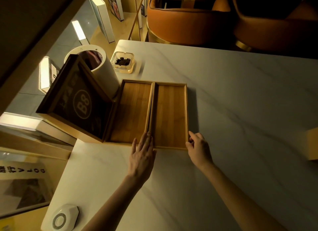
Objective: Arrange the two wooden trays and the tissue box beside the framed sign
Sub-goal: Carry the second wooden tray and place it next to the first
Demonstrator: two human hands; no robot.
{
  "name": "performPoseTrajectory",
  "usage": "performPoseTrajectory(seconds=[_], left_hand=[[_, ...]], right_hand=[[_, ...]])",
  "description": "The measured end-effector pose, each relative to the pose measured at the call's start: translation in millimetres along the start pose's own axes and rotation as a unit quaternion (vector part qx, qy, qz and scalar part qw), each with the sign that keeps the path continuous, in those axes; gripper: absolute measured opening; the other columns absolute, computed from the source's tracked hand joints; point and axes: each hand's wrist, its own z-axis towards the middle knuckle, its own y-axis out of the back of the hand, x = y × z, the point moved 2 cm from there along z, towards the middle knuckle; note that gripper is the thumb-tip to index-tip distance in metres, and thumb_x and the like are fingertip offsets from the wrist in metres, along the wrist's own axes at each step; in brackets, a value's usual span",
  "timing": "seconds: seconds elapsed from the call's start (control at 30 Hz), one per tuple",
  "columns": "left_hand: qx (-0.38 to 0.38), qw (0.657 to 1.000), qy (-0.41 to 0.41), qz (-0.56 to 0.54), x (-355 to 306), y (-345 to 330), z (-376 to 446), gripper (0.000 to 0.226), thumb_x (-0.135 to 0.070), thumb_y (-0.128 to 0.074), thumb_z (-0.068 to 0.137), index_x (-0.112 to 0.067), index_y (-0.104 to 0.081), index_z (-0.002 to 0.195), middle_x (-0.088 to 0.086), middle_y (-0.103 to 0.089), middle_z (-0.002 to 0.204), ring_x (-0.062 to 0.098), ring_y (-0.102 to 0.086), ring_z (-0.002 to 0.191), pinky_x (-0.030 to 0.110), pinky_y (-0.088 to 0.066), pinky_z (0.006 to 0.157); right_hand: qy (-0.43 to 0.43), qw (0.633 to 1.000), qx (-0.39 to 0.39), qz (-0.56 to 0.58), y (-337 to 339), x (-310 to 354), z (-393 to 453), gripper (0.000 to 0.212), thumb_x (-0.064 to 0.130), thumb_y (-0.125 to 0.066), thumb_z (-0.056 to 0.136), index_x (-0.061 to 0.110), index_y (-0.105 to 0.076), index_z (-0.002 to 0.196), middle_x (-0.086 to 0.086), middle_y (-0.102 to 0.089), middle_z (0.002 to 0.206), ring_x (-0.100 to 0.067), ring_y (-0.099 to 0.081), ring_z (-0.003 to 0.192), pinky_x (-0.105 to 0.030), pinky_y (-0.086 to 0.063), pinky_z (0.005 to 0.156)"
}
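Note:
Two shallow wooden trays lie side by side on the marble table [249, 101], long sides touching. The left tray [130, 110] butts against the dark framed sign [77, 100], which leans tilted at the table's left edge. The right tray [170, 115] lies just right of it. My left hand [142, 155] rests flat, fingers stretched out, on the near rims where both trays meet. My right hand [197, 146] pinches the right tray's near right corner. A pale wooden box [313, 144], perhaps the tissue box, is cut off at the right edge.
A white cylindrical bin [103, 72] stands behind the sign, with a glass ashtray [122, 62] beside it. A white round-faced device [63, 217] lies at the table's near left corner. Orange chairs [189, 24] stand beyond the far edge. A glass wall runs along the left.

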Motion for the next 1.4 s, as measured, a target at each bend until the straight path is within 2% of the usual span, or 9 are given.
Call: performPoseTrajectory(seconds=[0.17, 0.37, 0.63, 0.97, 1.27, 1.4], left_hand=[[0.005, 1.000, 0.013, -0.003, 0.7, 1.1, -1.0, 0.051, -0.033, -0.022, 0.096, -0.015, -0.002, 0.139, 0.000, 0.011, 0.145, 0.020, 0.020, 0.134, 0.039, 0.013, 0.111], [0.009, 0.999, 0.026, -0.026, -0.5, 1.6, -3.5, 0.048, -0.036, -0.017, 0.095, -0.019, 0.010, 0.132, -0.001, 0.016, 0.143, 0.017, 0.020, 0.134, 0.038, 0.012, 0.113], [-0.001, 0.999, 0.032, -0.028, 1.6, -1.0, -5.2, 0.052, -0.036, -0.020, 0.095, -0.016, -0.001, 0.139, -0.001, 0.012, 0.144, 0.019, 0.017, 0.135, 0.037, 0.011, 0.112], [0.014, 0.999, 0.035, -0.025, 1.6, -1.8, -5.5, 0.053, -0.038, -0.017, 0.095, -0.016, 0.000, 0.140, -0.001, 0.015, 0.144, 0.018, 0.019, 0.135, 0.036, 0.012, 0.112], [0.012, 0.998, 0.040, -0.035, -0.6, -3.6, -6.5, 0.053, -0.036, -0.018, 0.095, -0.015, -0.003, 0.141, 0.004, 0.005, 0.154, 0.018, 0.016, 0.137, 0.034, 0.007, 0.114], [0.001, 0.994, 0.031, -0.103, 2.4, 0.5, -5.0, 0.050, -0.033, -0.022, 0.096, -0.015, -0.008, 0.141, 0.003, -0.002, 0.154, 0.014, 0.010, 0.137, 0.031, 0.002, 0.114]], right_hand=[[0.000, 1.000, 0.003, 0.000, -2.1, 1.2, -1.0, 0.042, 0.008, -0.051, 0.088, 0.005, -0.042, 0.129, -0.015, -0.053, 0.119, -0.025, -0.056, 0.106, -0.024, -0.045, 0.086], [0.008, 1.000, 0.005, -0.006, -1.4, 3.3, -1.9, 0.041, 0.007, -0.051, 0.088, 0.004, -0.043, 0.128, -0.016, -0.054, 0.117, -0.025, -0.057, 0.103, -0.026, -0.047, 0.084], [0.004, 1.000, 0.006, -0.003, -3.3, 4.0, -3.7, 0.041, 0.008, -0.051, 0.088, 0.005, -0.043, 0.128, -0.015, -0.054, 0.117, -0.025, -0.056, 0.104, -0.025, -0.047, 0.084], [0.004, 1.000, 0.002, -0.004, -4.6, 4.0, -4.0, 0.040, 0.008, -0.051, 0.088, 0.004, -0.044, 0.127, -0.015, -0.054, 0.117, -0.025, -0.056, 0.103, -0.026, -0.048, 0.084], [0.002, 1.000, 0.006, -0.011, -3.7, 5.5, -5.6, 0.044, 0.010, -0.049, 0.089, 0.005, -0.039, 0.132, -0.015, -0.052, 0.122, -0.026, -0.055, 0.108, -0.030, -0.050, 0.089], [0.007, 0.999, 0.019, -0.024, -2.2, 4.5, -6.4, 0.045, 0.013, -0.048, 0.091, 0.007, -0.036, 0.133, -0.015, -0.052, 0.123, -0.026, -0.055, 0.108, -0.030, -0.050, 0.088]])
